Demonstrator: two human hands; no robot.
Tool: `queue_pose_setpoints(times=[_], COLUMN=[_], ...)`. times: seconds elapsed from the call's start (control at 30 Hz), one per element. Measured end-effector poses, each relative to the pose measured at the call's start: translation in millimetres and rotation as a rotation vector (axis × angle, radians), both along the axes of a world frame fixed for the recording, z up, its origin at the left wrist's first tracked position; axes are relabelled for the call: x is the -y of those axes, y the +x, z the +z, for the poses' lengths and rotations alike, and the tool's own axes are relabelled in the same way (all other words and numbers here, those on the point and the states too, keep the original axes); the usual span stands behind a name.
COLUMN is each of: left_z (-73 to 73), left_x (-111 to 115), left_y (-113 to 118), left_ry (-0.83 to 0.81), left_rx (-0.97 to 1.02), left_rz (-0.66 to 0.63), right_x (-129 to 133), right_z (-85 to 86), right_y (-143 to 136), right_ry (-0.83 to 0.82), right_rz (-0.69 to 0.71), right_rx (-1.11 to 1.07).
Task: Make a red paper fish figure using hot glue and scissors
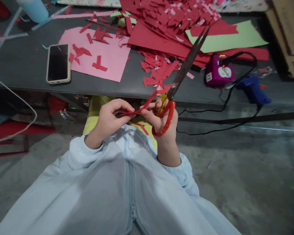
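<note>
Between my two hands, just in front of the table's near edge, is a narrow red paper strip (149,100). My left hand (112,115) pinches its left part between thumb and fingertips. The thumb and fingertips of my right hand (163,119) close on the strip's middle, and its free end slants up to the right. A pair of scissors (183,70) with orange and yellow handles also hangs on my right hand, blades pointing up and away over the table. Small red paper pieces (143,128) lie on my lap below.
On the dark table (107,85) lie a phone (58,63), a pink sheet (107,67) with red cutouts, and a heap of red scraps (171,16). To the right are a purple box (219,71) with a plugged cord and a blue glue gun (253,88). Cardboard (289,32) stands far right.
</note>
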State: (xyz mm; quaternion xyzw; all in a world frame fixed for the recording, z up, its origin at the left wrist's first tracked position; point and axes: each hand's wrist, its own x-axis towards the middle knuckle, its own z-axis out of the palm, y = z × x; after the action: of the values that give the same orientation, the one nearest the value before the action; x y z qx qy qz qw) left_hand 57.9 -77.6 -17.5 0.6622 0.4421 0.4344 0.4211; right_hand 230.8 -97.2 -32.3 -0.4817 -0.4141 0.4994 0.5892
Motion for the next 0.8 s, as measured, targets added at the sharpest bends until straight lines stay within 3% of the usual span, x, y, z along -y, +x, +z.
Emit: queue_pose_setpoints(times=[0.1, 0.17, 0.27, 0.37, 0.47, 0.53, 0.67, 0.8], left_z=[1.1, 3.3, 7.8, 10.7, 10.9, 10.1, 7.5, 5.4], left_x=[0.1, 0.7, 2.7, 4.6, 5.7, 5.6, 0.6, -12.8], left_y=[-5.4, -8.3, -10.7, -12.0, -12.1, -10.7, -6.9, -9.2], left_ry=[0.433, 0.606, 0.763, 0.788, 0.715, 0.621, 0.182, -0.174], left_rx=[-0.171, -0.230, -0.257, -0.226, -0.179, -0.173, -0.059, 0.213], left_rz=[0.031, 0.040, 0.070, 0.033, 0.008, 0.089, 0.323, 0.309], right_x=[2.8, 4.6, 6.2, 6.0, 5.8, 6.7, 9.1, 7.9], right_z=[4.5, 7.0, 8.6, 8.6, 9.0, 9.4, 5.4, -4.4], right_y=[3.3, 6.7, 12.6, 16.9, 16.5, 14.0, 11.0, 13.6], right_ry=[-0.007, 0.012, 0.028, 0.028, 0.035, 0.039, 0.016, -0.032], right_rz=[-0.012, -0.021, 0.000, 0.046, 0.057, 0.028, -0.075, -0.067], right_rx=[0.010, 0.024, 0.064, 0.109, 0.100, 0.057, 0.018, 0.022])
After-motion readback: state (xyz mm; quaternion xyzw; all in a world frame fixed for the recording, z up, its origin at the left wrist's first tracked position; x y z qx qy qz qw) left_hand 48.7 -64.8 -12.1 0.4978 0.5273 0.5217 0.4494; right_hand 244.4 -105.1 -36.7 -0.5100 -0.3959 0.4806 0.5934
